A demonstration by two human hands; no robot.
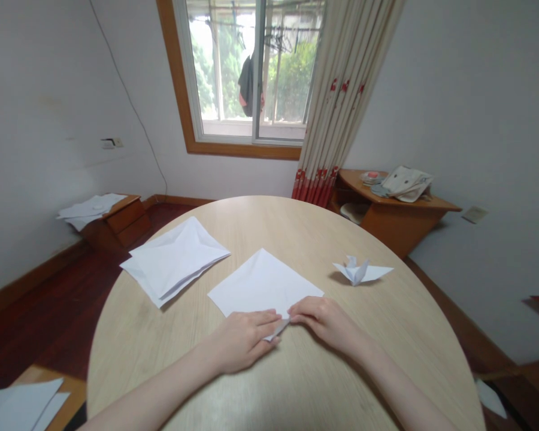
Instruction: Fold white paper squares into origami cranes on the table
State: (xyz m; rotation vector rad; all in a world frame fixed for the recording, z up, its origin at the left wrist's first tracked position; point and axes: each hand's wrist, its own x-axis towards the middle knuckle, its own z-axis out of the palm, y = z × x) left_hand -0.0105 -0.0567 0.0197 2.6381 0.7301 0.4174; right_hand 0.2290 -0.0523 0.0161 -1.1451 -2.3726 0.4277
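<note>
A plain white sheet of paper [263, 281] lies at the middle of a round, pale wood table [269, 218], one corner pointing to the far side, its surface smooth but for faint creases. At the near end, a small flap in grey shadow shows between the hands. The left hand [247, 338] lies palm down over the near left edge, fingers extended and slightly apart; the right hand [321, 317] rests at the near right edge, fingers bent and close together, though whether they pinch the paper cannot be told. The hands cover much of the sheet's near edges, hiding the near corner and most of the fold. A folded paper bird [358, 273] stands to the right, its finer folds hard to make out; creased sheets [175, 257] overlap at left, lower ones largely hidden.
</note>
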